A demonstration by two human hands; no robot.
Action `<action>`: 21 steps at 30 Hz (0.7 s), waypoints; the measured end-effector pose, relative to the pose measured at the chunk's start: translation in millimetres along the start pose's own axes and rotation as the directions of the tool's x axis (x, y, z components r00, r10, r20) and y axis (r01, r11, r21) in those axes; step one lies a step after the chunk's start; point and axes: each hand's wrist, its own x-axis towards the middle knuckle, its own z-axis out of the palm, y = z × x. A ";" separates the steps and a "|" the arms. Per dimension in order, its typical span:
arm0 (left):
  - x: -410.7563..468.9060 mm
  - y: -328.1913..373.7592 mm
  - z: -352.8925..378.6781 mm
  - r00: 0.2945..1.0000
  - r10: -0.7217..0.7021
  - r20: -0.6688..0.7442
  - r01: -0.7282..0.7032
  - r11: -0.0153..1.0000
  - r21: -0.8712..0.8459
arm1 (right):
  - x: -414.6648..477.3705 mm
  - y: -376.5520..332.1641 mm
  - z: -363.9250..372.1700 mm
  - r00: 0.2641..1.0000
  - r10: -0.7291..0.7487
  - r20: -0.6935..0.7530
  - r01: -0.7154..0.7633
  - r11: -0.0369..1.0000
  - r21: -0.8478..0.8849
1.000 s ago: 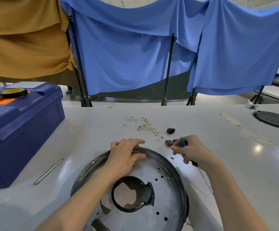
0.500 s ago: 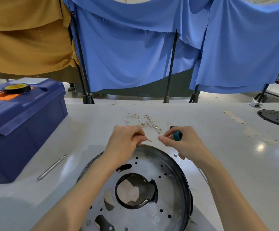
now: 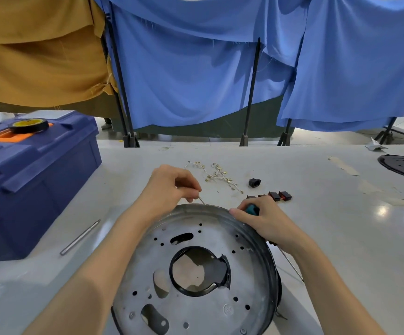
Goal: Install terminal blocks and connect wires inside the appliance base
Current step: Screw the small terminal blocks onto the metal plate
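— Where is the appliance base found?

— It is set on the worktop, nearest the person, with its perforated metal face turned up inside a black rim. A large round opening is seen in the middle.

— How are the hands placed?

— The left hand is held over the far rim. A thin metal strand is pinched between thumb and forefinger, its tip right at the rim; contact cannot be told. The right hand is rested on the right of the rim, its fingers curled round a teal-handled screwdriver, whose shaft is seen beyond the wrist.

— What is laid further off?

— Wires with brass terminals are spread behind the left hand. Small black-and-red blocks are lined up just beyond the right hand, with a single black part behind them. A blue toolbox is placed at the left, a tape roll on its lid and a metal rod beside it.
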 end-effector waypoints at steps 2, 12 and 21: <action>0.2 3.0 0.2 0.999 0.012 0.037 -0.011 1.000 -0.026 | 0.2 1.1 0.8 1.000 0.004 0.000 -0.004 1.000 0.006; -13.9 9.4 60.2 0.984 0.023 0.175 -0.047 0.990 0.132 | -1.0 0.6 2.9 0.999 -0.030 -0.015 0.030 1.000 0.004; -22.7 8.4 76.4 0.983 0.087 0.161 -0.116 0.976 0.184 | -1.1 2.6 3.7 1.000 -0.013 -0.011 0.014 0.998 0.060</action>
